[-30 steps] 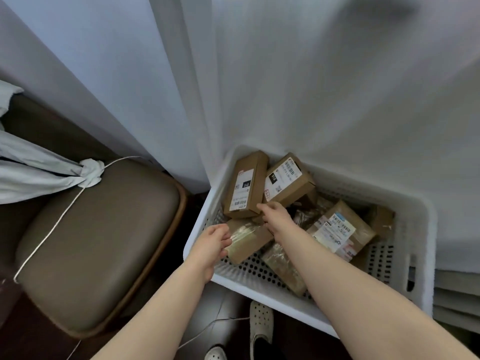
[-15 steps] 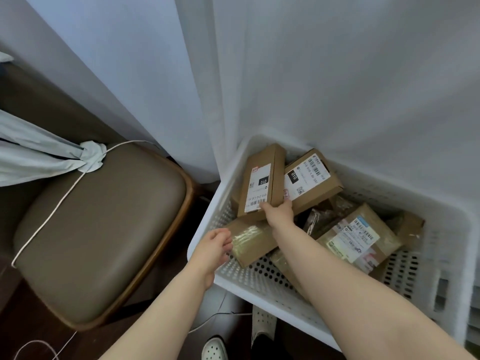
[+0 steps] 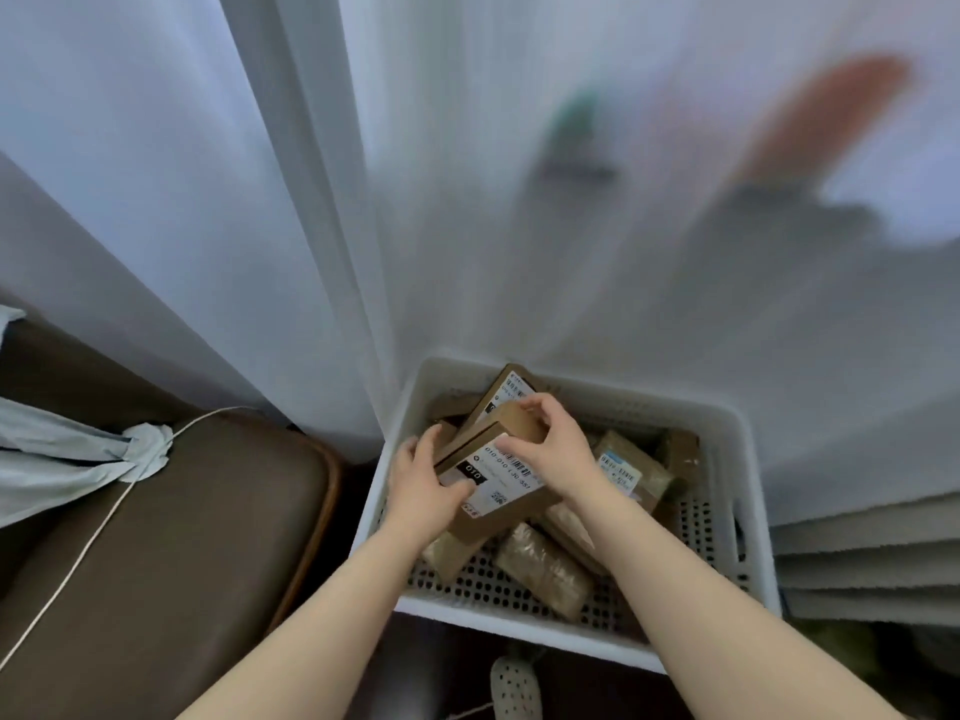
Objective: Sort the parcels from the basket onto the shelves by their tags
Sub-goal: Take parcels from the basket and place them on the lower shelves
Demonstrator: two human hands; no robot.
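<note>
One parcel (image 3: 496, 478), between left hand (image 3: 422, 488), right hand (image 3: 557, 450), over basket (image 3: 519, 635)

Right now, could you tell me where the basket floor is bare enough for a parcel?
Bare floor runs along the basket's front wall and by the right wall. The middle is crowded: left hand and right hand grip the labelled parcel.

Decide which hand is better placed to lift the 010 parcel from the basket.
Left, probably: the left hand grips the 010 parcel at its edge, thumb on the label, while the right hand curls over the plain box lying on it.
</note>
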